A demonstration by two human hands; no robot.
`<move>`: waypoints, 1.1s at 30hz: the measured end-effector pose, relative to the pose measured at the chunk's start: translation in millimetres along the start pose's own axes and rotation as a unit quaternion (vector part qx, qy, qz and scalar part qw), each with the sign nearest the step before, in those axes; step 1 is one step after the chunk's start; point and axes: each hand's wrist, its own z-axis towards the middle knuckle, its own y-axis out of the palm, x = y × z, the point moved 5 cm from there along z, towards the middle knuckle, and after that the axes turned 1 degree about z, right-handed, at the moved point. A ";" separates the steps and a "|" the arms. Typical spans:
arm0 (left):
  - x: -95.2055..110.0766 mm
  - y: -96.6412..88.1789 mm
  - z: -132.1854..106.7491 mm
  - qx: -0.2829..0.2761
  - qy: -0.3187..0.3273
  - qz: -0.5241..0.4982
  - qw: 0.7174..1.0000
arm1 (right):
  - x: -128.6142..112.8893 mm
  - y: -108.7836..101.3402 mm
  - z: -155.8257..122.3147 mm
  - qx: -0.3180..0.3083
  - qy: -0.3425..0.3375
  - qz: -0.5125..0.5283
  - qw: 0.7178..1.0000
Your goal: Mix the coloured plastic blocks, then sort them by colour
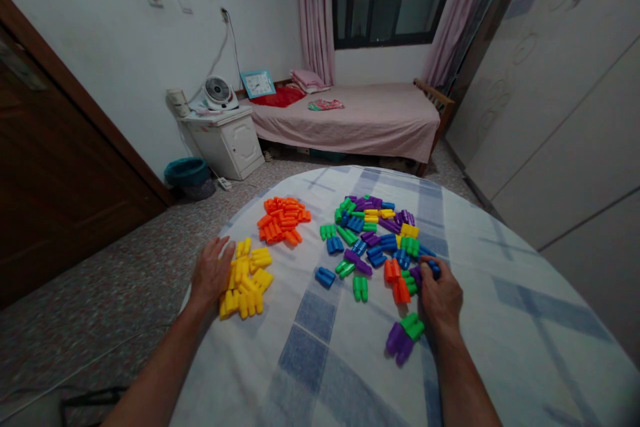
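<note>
My left hand [213,271] lies flat with fingers together against the left side of a pile of yellow plastic blocks [247,280]. My right hand [439,293] is closed in a pinch on a blue block [434,269] at the right edge of a mixed heap of blue, green, purple, yellow and orange blocks [375,233]. A sorted pile of orange blocks [283,220] lies farther away, between the two hands. Purple and green blocks [404,337] rest beside my right wrist. A lone blue block [325,276] sits near the middle.
The blocks lie on a round table under a white and blue checked cloth [320,347]. Beyond it stand a bed with a pink cover [360,120], a white nightstand [227,143] with a fan, a teal bin [187,173], and white wardrobe doors [560,100].
</note>
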 end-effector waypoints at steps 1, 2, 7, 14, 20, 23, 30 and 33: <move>-8.3 7.5 0.8 -0.033 -0.008 -0.030 0.999 | -0.2 0.1 -0.1 -0.001 0.002 0.000 1.000; -13.5 14.7 1.0 -0.067 -0.008 -0.056 0.996 | -0.5 0.0 -0.4 -0.002 0.002 0.002 1.000; -3.8 30.3 1.0 -0.168 0.025 -0.106 0.980 | -2.8 -0.9 -2.4 0.003 -0.014 0.010 1.000; 80.8 15.0 16.8 -0.040 0.105 -0.091 0.990 | -1.2 1.4 -1.6 -0.004 -0.018 0.014 1.000; 238.4 67.5 -10.9 -0.148 0.370 -0.184 0.898 | -0.4 1.1 -2.8 -0.007 -0.008 0.030 1.000; 295.2 107.9 -30.8 -0.195 0.455 -0.160 0.854 | -1.1 1.1 -2.9 -0.012 -0.014 0.038 0.999; 301.2 105.2 -49.1 -0.202 0.455 -0.040 0.866 | 1.8 0.8 -1.2 -0.006 -0.007 0.043 0.999; 243.7 69.8 -37.8 -0.154 0.371 0.046 0.915 | 2.5 1.7 -0.7 -0.010 -0.005 0.036 0.999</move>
